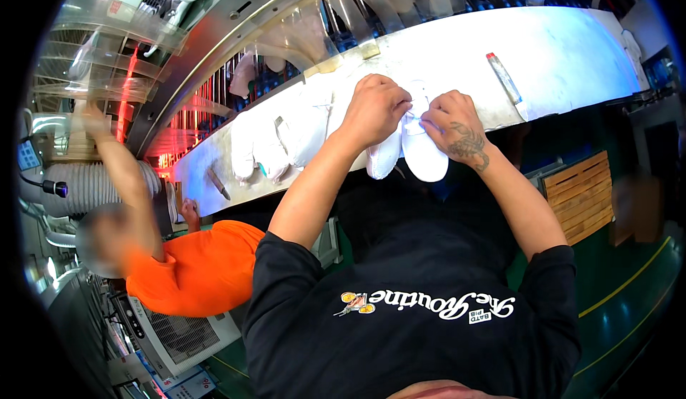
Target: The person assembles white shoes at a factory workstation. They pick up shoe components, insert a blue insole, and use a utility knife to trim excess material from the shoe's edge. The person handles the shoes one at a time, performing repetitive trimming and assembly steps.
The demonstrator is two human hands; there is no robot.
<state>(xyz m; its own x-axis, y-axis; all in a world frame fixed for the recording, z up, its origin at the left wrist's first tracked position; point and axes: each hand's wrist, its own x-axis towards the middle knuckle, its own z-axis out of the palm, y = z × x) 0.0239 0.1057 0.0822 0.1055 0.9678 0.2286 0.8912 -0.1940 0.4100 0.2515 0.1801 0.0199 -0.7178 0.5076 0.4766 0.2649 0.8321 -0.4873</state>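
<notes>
Both of my hands work on a pair of white shoes (421, 152) lying at the near edge of a long white workbench (572, 49), toes hanging over the edge. My left hand (377, 106) is curled over the upper of the left shoe (384, 157), fingers pinched at its lacing. My right hand (454, 124), with a tattoo on its back, pinches the lace area of the right shoe. The laces themselves are mostly hidden under my fingers.
More white shoes (275, 145) lie in a row further left on the bench. A red-capped tube (504, 77) rests to the right. A person in an orange shirt (189, 267) stands at my left, one arm raised. Wooden slats (582, 195) sit below right.
</notes>
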